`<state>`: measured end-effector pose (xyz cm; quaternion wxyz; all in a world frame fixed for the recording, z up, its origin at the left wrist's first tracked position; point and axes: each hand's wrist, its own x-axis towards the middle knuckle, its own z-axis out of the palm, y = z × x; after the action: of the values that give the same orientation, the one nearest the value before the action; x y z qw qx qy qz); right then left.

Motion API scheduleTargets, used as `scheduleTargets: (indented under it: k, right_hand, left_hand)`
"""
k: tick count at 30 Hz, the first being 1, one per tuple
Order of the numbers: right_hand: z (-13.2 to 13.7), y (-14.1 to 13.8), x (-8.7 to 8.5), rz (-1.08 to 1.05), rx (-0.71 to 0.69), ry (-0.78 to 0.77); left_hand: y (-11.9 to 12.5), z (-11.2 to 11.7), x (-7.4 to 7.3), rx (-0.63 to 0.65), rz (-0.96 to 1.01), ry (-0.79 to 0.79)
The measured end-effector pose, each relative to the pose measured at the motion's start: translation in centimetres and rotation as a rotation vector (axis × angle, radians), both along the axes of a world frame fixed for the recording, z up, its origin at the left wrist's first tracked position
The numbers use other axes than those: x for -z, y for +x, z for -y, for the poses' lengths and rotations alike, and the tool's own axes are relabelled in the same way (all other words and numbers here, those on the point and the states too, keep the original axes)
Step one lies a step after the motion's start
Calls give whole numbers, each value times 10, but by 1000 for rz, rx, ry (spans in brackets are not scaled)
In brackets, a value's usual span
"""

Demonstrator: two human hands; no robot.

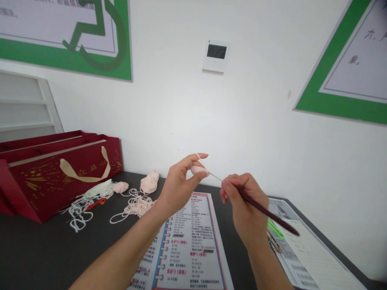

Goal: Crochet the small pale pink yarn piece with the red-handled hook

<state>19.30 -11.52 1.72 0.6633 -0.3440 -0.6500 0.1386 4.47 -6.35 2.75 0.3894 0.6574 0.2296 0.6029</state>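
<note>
My left hand (pixel 181 183) is raised above the dark table (pixel 45 249), thumb and fingers pinched on a small pink crochet piece (pixel 199 170), with a loop of pink yarn over the forefinger. My right hand (pixel 242 197) is closed round a dark brown crochet hook (pixel 266 212) whose tip points left toward the pink piece. A thin strand runs between the two hands. Below them lies a spiral-bound instruction sheet (pixel 193 245) with red and black print.
A red gift bag (pixel 60 173) with a beige handle lies at the left. Beside it are white yarn (pixel 87 199), loose pink yarn (pixel 136 205) and small pink balls (pixel 149 182). Papers (pixel 308 253) and a green pen (pixel 275 228) lie at the right. A white wall stands behind.
</note>
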Motion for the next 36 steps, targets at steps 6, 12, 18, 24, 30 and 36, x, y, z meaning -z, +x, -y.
scheduleTargets:
  k: [6,12,18,24,30,36]
  right_hand:
    - [-10,12,-11,-361,-483,-237]
    - [-21,-4,5,-256,-397,-103]
    - [-32,-4,27,401,392,618]
    - [-27,5,17,231,18,381]
    - [-23,16,7,12,-297,125]
    - [-17,26,1,7,-319,36]
  left_hand:
    - [-2,5,-7,151,2,-88]
    - [9,10,-2,213,65,-179]
    - [18,10,1,295,238,-317]
    - [4,4,-4,518,283,-459]
    - [-9,-4,-9,495,296,-501]
    - [-16,-8,-10,575,206,-536]
